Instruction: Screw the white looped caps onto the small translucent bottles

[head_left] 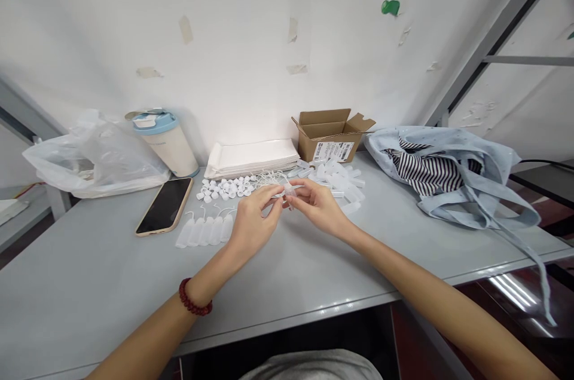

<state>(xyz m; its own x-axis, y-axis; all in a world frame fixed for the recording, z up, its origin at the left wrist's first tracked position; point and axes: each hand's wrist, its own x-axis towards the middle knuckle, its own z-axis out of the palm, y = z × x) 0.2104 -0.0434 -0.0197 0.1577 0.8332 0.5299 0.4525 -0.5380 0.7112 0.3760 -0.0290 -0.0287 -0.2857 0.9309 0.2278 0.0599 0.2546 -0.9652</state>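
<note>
Piece (290, 190): translucent, needing gentle squeezing.
Left hand (255, 215): I'm pinching one side.
Right hand (321, 204): pinching the other.

On the bench (314, 275), a phone (165, 207) lies left of caps (232, 187); a box (305, 146) stands behind tubes (337, 175), left of a bag (430, 174).

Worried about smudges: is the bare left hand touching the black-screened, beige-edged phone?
Apart: the head view shows a plain gap, with a row of translucent white plastic pieces between the left hand and the phone.
</note>
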